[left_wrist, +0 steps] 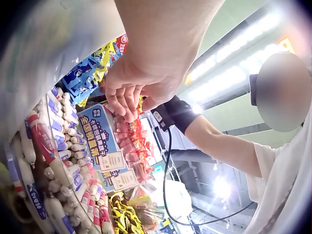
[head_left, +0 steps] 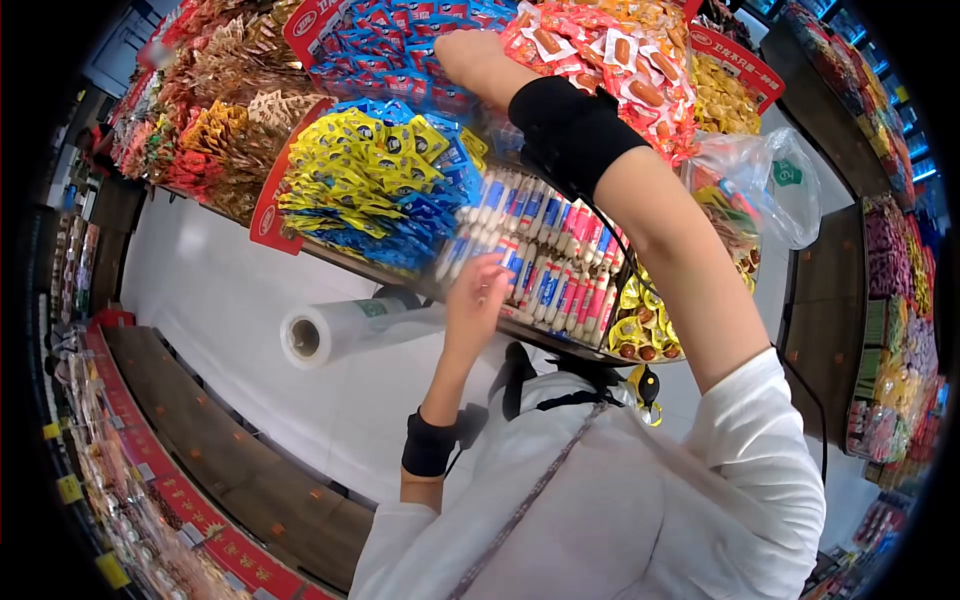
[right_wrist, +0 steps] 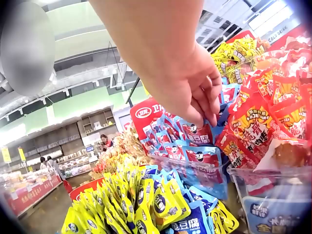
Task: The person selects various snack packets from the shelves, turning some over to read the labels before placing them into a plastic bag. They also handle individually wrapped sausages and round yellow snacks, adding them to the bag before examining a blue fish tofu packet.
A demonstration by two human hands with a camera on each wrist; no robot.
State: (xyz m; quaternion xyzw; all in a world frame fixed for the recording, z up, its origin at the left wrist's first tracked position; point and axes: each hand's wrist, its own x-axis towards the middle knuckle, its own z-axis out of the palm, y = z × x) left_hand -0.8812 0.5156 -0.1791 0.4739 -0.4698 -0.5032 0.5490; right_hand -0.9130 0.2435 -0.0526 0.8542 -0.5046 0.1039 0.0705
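Note:
My right hand (head_left: 472,58) reaches to the far bin of blue and red snack packets (head_left: 380,55). In the right wrist view its thumb and bent fingers point down, fingertips right at the top of one packet (right_wrist: 197,134); whether they pinch it I cannot tell. My left hand (head_left: 478,290) is over the near edge of the rows of wrapped sausages (head_left: 560,265), fingers loosely bent. Nothing shows between those fingers in the left wrist view. Yellow and blue packets (head_left: 375,165) fill the bin left of the sausages.
Red and orange packets (head_left: 640,70) are heaped right of my right hand. A clear plastic bag (head_left: 790,190) hangs at the display's right side. Below the display edge is a roll of plastic bags (head_left: 330,330). A low brown shelf (head_left: 220,450) curves along the left.

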